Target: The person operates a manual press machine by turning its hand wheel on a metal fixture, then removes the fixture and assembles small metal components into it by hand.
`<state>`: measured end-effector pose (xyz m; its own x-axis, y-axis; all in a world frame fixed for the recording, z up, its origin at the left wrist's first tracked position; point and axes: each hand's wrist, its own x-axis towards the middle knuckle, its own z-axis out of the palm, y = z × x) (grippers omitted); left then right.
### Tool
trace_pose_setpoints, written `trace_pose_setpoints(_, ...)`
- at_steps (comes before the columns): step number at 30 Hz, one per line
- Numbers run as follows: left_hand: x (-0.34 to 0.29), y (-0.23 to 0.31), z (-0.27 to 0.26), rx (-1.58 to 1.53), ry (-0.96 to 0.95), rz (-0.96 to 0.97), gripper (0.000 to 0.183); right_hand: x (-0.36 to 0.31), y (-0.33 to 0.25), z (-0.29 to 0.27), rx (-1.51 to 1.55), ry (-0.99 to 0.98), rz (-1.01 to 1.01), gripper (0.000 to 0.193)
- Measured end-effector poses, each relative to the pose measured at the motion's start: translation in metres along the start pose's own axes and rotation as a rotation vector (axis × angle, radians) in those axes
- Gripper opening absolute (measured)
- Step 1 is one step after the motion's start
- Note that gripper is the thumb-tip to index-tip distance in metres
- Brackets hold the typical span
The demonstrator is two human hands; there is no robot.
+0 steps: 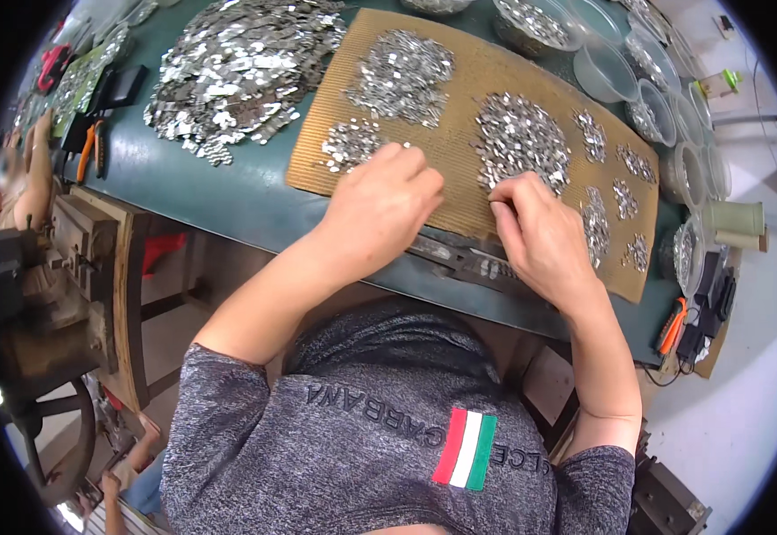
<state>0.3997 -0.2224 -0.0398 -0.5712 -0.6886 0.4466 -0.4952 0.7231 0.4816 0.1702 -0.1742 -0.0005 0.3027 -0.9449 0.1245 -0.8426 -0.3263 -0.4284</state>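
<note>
Presumably to stay unmixed, small metal pieces (522, 138) lie in separate piles on the ribbed mat (461, 169), upper centre, near the right hand (544, 236), thumb and forefinger pressed together, whether on a piece unclear, and the left hand (379, 209), fingers curled, grip hidden.

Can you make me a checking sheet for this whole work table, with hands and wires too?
Surface: dark green tabletop, ribbed brown mat on it.
Job's things: small flat silver pieces in separate piles on the mat; large shiny silver heap left of it.
Clutter: clear round plastic tubs; orange-handled tool at right.
Hands: bare left hand by the small left pile; bare right hand at the middle pile's near edge; grips unclear.
Cables: thin black cable near the tool.
Surroundings: pale wall right; another person's arm left.
</note>
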Motion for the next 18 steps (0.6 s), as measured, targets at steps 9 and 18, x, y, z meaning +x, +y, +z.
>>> trace_pose_setpoints(9,0.007,0.002,0.004,0.029,-0.051,0.012,0.014,-0.075,0.018,-0.028,0.006,0.023,-0.031,0.015)
trace_pose_setpoints(18,0.003,0.005,0.005,-0.016,-0.108,0.008,0.012,-0.095,0.011,-0.01,-0.162,0.11,-0.071,0.021)
